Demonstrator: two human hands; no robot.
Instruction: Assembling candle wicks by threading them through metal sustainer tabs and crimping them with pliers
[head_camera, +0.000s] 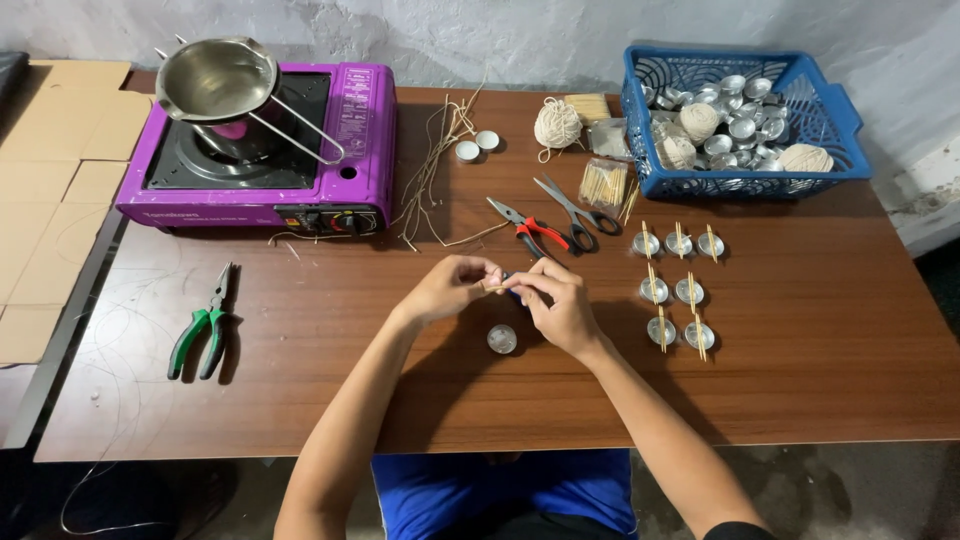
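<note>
From the head view, both hands met over the middle of the brown table (800, 390). The left hand (452, 288) and the right hand (558, 305) each kept a narrow grip, fingertips pinched together on a small stick (497, 289) held between them; a dark bit showed behind the fingers, too hidden to tell what it was. Just below the hands, a small metal cup (501, 339) stood on the table, apart from both.

To the right of the hands, seven cups (676, 290) stood in rows, each with a stick laid across its rim. Above the hands lay red pliers (528, 229) and scissors (575, 212) side by side. A blue basket (845, 120) at the far right held more cups and balls of string. A purple stove (355, 140) with a steel pot (215, 78) on it stood at the far left, loose wicks (432, 170) beside it. Green pliers (205, 325) lay near the left edge.
</note>
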